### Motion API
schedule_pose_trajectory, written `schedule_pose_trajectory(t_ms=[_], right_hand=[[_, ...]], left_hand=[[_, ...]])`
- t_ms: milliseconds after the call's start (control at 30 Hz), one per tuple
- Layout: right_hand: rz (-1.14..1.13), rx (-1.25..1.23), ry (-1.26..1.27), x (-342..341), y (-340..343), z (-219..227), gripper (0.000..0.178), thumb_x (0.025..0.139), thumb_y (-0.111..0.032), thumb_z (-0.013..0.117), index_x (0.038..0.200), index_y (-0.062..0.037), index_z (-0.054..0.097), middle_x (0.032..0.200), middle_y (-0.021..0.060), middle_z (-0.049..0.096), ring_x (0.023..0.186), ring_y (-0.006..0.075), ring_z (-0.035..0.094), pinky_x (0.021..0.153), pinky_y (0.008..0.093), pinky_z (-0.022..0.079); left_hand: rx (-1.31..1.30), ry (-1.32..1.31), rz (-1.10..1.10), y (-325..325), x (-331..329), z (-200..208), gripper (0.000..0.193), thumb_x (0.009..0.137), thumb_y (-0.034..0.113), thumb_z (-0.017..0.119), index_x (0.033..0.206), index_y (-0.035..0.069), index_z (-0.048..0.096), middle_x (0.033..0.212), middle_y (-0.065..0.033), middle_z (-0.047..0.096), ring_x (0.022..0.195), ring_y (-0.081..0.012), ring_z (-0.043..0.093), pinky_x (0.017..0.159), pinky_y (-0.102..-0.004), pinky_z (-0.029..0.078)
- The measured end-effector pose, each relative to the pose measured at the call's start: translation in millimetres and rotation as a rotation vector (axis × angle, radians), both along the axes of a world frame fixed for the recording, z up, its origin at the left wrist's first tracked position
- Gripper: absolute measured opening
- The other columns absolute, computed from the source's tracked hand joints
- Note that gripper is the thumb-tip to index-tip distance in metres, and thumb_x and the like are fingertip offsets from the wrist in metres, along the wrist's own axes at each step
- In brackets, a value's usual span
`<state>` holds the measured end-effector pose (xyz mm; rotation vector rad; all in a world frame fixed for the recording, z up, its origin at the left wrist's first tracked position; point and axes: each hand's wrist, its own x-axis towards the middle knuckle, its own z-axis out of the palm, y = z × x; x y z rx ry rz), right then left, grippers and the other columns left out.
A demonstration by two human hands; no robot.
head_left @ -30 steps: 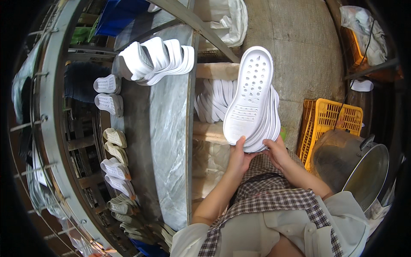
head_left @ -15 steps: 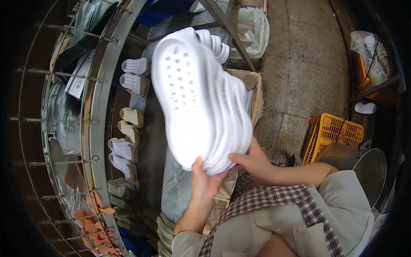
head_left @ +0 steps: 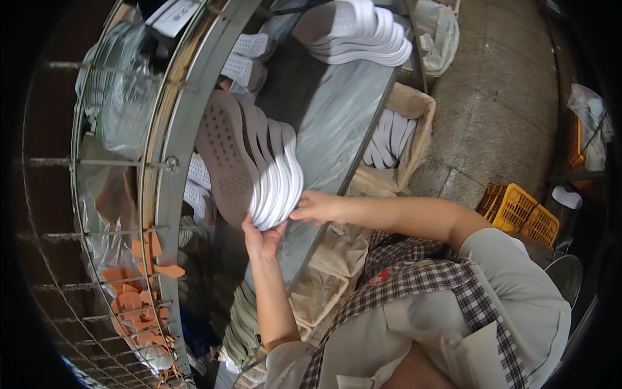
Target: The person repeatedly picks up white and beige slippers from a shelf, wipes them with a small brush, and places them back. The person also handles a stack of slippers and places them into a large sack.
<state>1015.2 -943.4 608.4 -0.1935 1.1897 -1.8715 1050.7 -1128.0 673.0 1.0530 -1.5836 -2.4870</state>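
A stack of several white shoe soles (head_left: 223, 165), dotted with small holes on the top one, is held tilted over the grey marbled tabletop (head_left: 337, 123). My left hand (head_left: 264, 241) grips its near, heel end from below, thumb against the top sole. At the right side of that same end, the bent fingers of my right hand (head_left: 317, 207) touch the sole edges; its fingertips are partly hidden. A second stack of white soles (head_left: 356, 32) lies at the far end of the tabletop.
A wire-grid rack (head_left: 172, 162) stands close on the left, with orange pieces (head_left: 136, 311) behind its wires. Paired soles (head_left: 245, 68) sit beyond it. Green soles (head_left: 241, 327) are stacked near me. Right of the table are a lined basket (head_left: 424, 123) of white soles and a yellow crate (head_left: 534, 223).
The held stack has moved left and lower, tipping toward the rack. My right hand has shifted to the stack's side edge. The view has swung, showing more tabletop and the far stack.
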Motion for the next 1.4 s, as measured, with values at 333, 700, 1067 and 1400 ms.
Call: schedule_pose_trajectory(t_ms=[333,700,1067,1400], right_hand=[[-0.128,0.077,0.064,28,95,-43,0.030,0.084,-0.022,0.064,0.107,-0.0045,0.057,0.096,0.0029,0.060,0.082,0.0111,0.059,0.066,0.0233,0.045],[-0.209,0.145,-0.045,45,135,-55,0.023,0.085,-0.021,0.060,0.104,-0.0067,0.058,0.091,0.0014,0.061,0.083,0.0108,0.059,0.066,0.0249,0.044],[-0.558,0.087,-0.189,23,191,-56,0.012,0.087,-0.015,0.056,0.097,-0.0098,0.057,0.089,0.0009,0.062,0.078,0.0094,0.056,0.063,0.0241,0.042],[-0.744,0.095,-0.278,37,241,-86,0.010,0.089,-0.016,0.056,0.095,-0.0086,0.058,0.089,0.0014,0.063,0.076,0.0104,0.058,0.064,0.0238,0.042]], left_hand=[[-0.060,0.006,0.083,-118,2,-40,0.064,0.089,0.038,0.044,0.141,0.005,0.025,0.147,-0.0142,0.028,0.132,-0.0336,0.033,0.105,-0.0549,0.029],[-0.243,0.133,0.229,-111,7,-57,0.059,0.092,0.040,0.047,0.142,0.014,0.028,0.147,-0.0049,0.030,0.132,-0.0265,0.033,0.105,-0.0489,0.028],[-1.288,0.439,0.136,50,44,-79,0.045,0.082,0.003,0.060,0.121,0.002,0.039,0.121,-0.0115,0.041,0.100,-0.0195,0.045,0.082,-0.0299,0.039],[-0.762,0.666,-0.122,165,-210,-71,0.046,0.086,0.006,0.056,0.126,0.006,0.035,0.121,-0.0112,0.045,0.100,-0.0220,0.053,0.079,-0.0312,0.044]])
